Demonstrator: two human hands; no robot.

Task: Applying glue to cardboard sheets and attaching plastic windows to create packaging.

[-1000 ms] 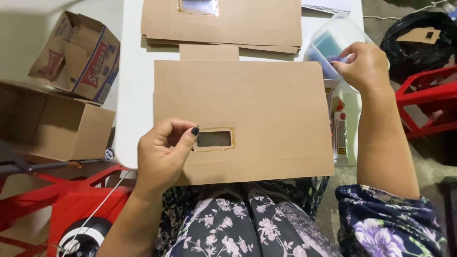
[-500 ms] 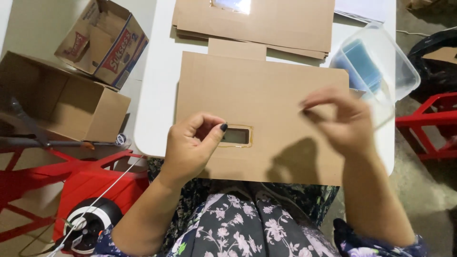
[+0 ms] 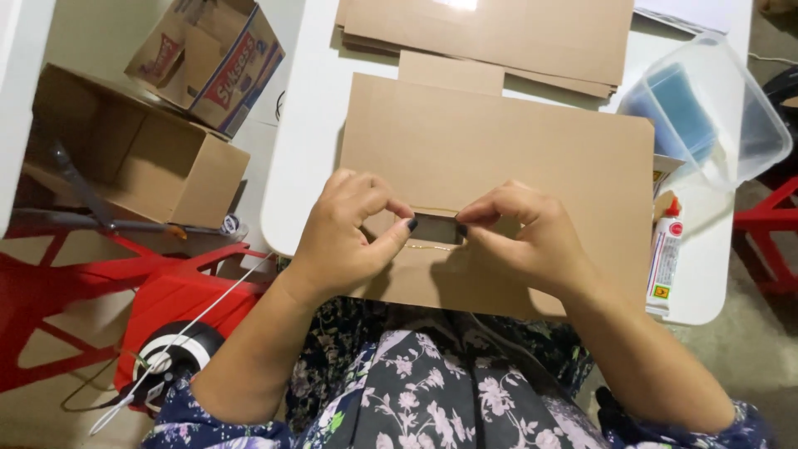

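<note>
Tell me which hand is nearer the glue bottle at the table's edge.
Right. The right hand pinches at the cardboard sheet's window, partway toward the glue bottle; the left hand sits on the window's far side.

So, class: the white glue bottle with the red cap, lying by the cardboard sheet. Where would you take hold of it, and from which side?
Grip the glue bottle across its narrow white body, probably coming from above. It lies flat near the table edge, its cap pointing away, with the cardboard sheet close along one side, so a top pinch looks easiest.
</note>
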